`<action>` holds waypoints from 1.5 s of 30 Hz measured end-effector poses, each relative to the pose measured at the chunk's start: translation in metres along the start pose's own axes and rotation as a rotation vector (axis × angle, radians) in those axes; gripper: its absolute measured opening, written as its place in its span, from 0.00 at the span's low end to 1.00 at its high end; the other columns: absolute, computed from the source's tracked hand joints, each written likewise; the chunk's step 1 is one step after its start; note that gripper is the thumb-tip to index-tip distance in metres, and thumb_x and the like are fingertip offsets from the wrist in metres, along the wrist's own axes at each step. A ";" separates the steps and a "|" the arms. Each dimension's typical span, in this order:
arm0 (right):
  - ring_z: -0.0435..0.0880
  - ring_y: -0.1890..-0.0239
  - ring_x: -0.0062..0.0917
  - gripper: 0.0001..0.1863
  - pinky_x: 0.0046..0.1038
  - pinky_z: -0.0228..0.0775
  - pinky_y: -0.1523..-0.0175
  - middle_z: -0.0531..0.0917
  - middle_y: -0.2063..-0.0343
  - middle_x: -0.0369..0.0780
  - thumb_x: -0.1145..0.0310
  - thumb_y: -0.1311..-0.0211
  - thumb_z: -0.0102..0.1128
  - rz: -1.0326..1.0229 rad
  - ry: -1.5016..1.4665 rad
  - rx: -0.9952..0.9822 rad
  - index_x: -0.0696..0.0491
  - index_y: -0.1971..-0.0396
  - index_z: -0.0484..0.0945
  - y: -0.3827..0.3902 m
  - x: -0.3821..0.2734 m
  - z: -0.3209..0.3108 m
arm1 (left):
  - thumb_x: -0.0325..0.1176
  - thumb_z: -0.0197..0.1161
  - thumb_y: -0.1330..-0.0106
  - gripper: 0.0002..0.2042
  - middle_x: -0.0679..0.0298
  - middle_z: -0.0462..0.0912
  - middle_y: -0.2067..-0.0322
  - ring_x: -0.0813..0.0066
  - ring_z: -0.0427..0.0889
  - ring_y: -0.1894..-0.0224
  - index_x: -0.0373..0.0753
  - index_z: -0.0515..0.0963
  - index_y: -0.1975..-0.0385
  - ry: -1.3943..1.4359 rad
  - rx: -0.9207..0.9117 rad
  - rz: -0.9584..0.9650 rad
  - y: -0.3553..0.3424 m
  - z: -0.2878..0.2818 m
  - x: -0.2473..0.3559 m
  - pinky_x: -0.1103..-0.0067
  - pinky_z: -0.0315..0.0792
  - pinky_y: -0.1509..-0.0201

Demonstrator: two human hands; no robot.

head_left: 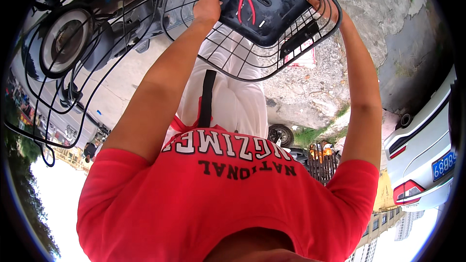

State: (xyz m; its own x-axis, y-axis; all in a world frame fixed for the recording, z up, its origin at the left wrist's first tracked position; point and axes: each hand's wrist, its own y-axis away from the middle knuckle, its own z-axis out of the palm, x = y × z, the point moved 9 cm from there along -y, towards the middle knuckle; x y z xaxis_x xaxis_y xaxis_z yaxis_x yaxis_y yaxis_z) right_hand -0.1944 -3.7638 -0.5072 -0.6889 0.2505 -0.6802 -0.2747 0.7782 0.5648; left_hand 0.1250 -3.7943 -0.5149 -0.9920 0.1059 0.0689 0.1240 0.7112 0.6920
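A black wire bicycle-type basket point(237, 77) hangs in front of me at the top of the view. Inside it sits a shallow black plastic tray point(279, 12), tilted. Cutting pliers point(246, 3) with red handles lie on the tray, with a few small light bits near them. My left hand point(208, 8) is closed in a fist at the tray's left edge; a thin line shows beside its fingertips, and what it grips is hidden. My right hand point(324, 8) is closed on the tray's right edge, thumb on top, its fingers partly behind the basket wires.
To the left stands an electric scooter or motorbike with a round headlight point(65, 41) and another wire basket point(51, 109). Below the tray lie rough concrete ground point(306, 92) and a red-and-white piece point(302, 58). A white car point(422, 155) is parked at the right.
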 end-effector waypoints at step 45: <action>0.75 0.77 0.20 0.11 0.19 0.68 0.71 0.77 0.74 0.39 0.71 0.40 0.48 0.365 -1.375 0.628 0.61 0.60 0.72 0.098 0.046 0.052 | 0.40 0.57 0.43 0.14 0.46 0.78 0.69 0.49 0.76 0.62 0.32 0.76 0.72 0.024 -0.063 0.098 0.004 -0.014 -0.006 0.65 0.70 0.57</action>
State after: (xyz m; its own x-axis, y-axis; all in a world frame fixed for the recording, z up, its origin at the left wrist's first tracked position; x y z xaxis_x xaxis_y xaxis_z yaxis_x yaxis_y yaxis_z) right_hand -0.2180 -3.6461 -0.5073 0.5663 0.5163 -0.6424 0.3219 0.5790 0.7491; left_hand 0.1312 -3.8014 -0.5026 -0.9755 0.1560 0.1550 0.2196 0.6532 0.7246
